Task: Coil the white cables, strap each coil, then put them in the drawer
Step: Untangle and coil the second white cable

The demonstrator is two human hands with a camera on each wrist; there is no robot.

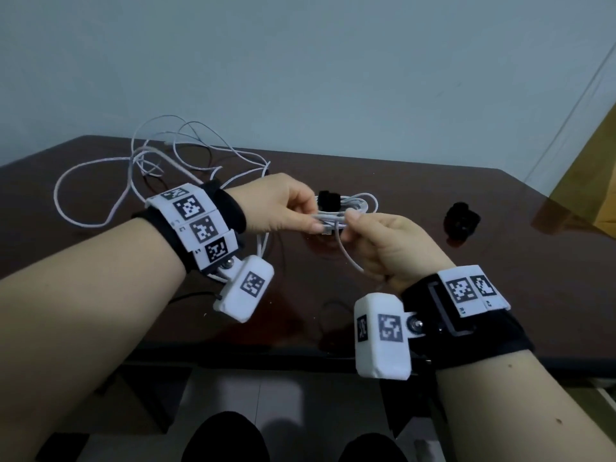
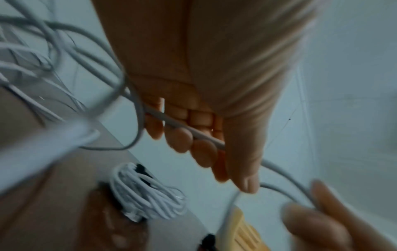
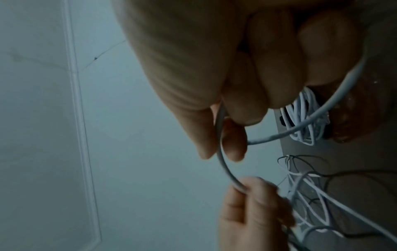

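Observation:
A loose white cable [image 1: 345,253] runs between my two hands above the dark table [image 1: 433,268]. My left hand [image 1: 310,221] grips it with curled fingers, seen close in the left wrist view [image 2: 187,130]. My right hand [image 1: 353,218] pinches it between thumb and forefinger [image 3: 220,152], and the short free end hangs below. The rest of this cable lies in a loose tangle [image 1: 160,168] at the table's back left. A finished coil [image 1: 358,203], bound with a black strap, lies on the table just behind my hands; it also shows as the coil [image 2: 146,191]. No drawer is in view.
Another black strap [image 1: 461,221] lies on the table to the right. A yellowish wooden piece of furniture [image 1: 586,181] stands beyond the table's right end. The table's front edge [image 1: 266,351] is near my wrists, with floor tiles below.

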